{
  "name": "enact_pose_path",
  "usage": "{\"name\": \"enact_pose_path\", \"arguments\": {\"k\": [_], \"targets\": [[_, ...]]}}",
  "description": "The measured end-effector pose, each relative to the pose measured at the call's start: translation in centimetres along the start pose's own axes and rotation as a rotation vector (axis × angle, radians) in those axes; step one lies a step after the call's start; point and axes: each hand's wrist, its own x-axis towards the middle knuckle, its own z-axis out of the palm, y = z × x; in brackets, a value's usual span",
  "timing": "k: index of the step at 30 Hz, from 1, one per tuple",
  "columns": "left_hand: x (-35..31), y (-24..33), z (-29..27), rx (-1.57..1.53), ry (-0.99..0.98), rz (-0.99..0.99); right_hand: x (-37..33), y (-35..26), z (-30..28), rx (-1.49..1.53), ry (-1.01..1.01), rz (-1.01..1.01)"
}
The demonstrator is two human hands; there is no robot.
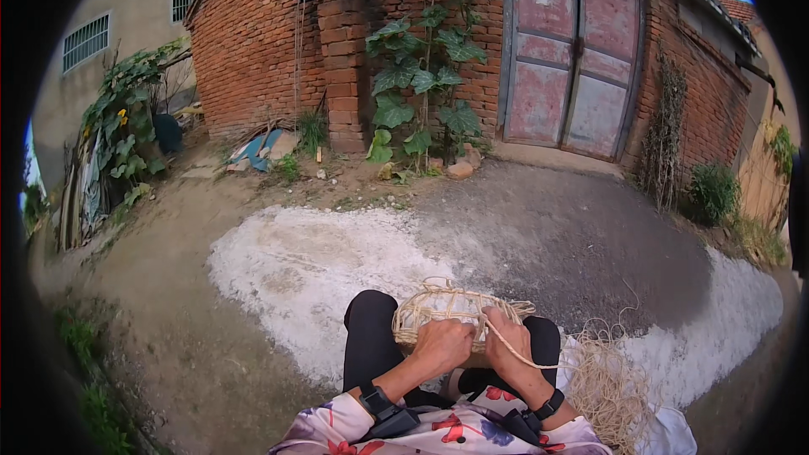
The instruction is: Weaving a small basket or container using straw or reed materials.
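On my lap, between my knees, rests a partly woven basket (434,305) of pale straw-coloured cord, with open loops along its far side. My left hand (445,344) is closed on the near edge of the basket, its fingertips hidden. Close beside it, my right hand (507,345) is closed at the same edge, pinching a pale cord (516,352). This cord passes over the back of my right hand and runs toward a tangled pile of loose cord (611,383) to the right of my right knee. Part of the basket is covered by both hands.
White cloth or sacking (670,430) lies under the cord pile. Beyond my knees are a pale patch of ground (337,244) and a dark grey slope (565,236). Farther off stand a brick wall (261,42), a climbing leafy plant (421,80) and a faded red double door (573,55).
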Motion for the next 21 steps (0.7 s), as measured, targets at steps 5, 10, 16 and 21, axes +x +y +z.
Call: {"name": "enact_pose_path", "arguments": {"k": [5,10,16,21], "targets": [[-0.2,-1.2,0.7,-0.073,-0.029,-0.033,0.8,0.4,1.3,0.07,-0.078,0.039],[-0.3,-2.0,1.1,-0.141,-0.028,-0.092,1.9,0.3,2.0,0.311,-0.09,0.193],[0.1,-0.1,-0.2,-0.095,0.033,-0.253,0.5,0.1,1.1,1.299,-0.073,0.548],[0.3,-1.4,-0.1,-0.147,0.056,-0.247,-0.9,3.8,-0.4,1.122,0.041,0.497]]}}
